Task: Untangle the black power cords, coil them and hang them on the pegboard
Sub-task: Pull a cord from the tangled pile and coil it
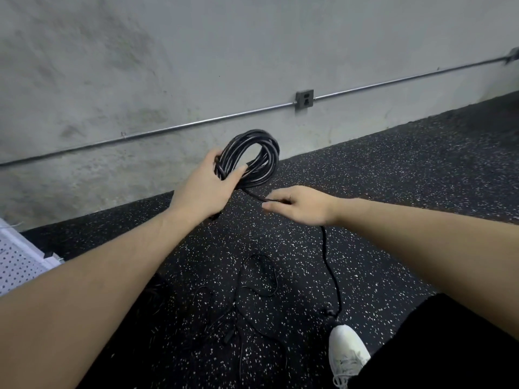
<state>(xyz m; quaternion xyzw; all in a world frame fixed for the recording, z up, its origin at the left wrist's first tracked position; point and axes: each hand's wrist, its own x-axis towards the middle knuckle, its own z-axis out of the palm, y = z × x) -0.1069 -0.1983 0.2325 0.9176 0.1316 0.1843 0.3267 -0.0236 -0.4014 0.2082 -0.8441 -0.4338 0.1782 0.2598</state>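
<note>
One coiled cord (250,155) is gripped at centre frame by the left hand (206,189); its tail (330,265) is pinched by the right hand (302,204). Thinner loose cords (254,287) are noted at lower centre, count indeterminable.

left hand (206,189) fingers curled gripping, right hand (302,204) pinching

Grey wall (140,66), outlet (304,99), conduit (168,130), speckled floor (393,192), seemingly white shoe (346,353)
</note>
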